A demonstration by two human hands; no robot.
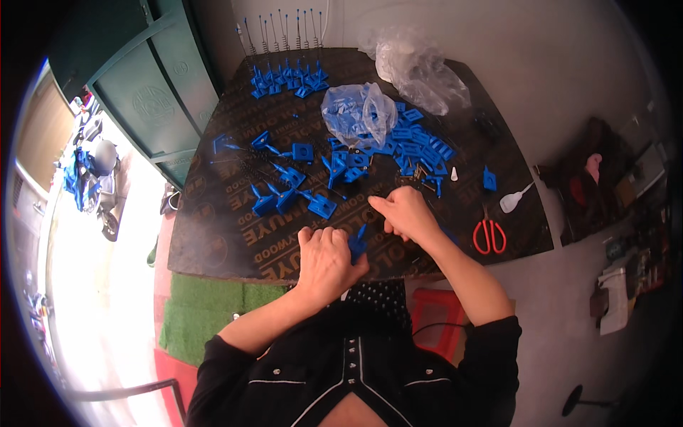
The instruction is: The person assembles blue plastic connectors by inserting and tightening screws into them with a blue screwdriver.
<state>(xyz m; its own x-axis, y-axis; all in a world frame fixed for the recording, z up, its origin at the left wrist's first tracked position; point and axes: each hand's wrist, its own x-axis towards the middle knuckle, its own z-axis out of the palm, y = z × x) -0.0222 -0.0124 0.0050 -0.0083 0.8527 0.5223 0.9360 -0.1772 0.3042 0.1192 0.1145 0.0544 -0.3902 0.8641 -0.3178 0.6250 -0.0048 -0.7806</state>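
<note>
Head view: the left hand (326, 260) has its grip curled shut around a small blue plastic bracket piece (358, 243), whose pointed end sticks up and slightly right, toward the right hand (405, 213). That hand's grip is pinched closed just beside the tip; what it pinches is too small to tell. Both rest at the near edge of the dark plywood worktop (213, 242). Farther out lie loose blue plastic brackets (420, 146), and red-handled scissors (489, 235) to the right.

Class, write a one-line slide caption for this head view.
Left hand holds a blue plastic part; right hand pinches beside it.
</note>
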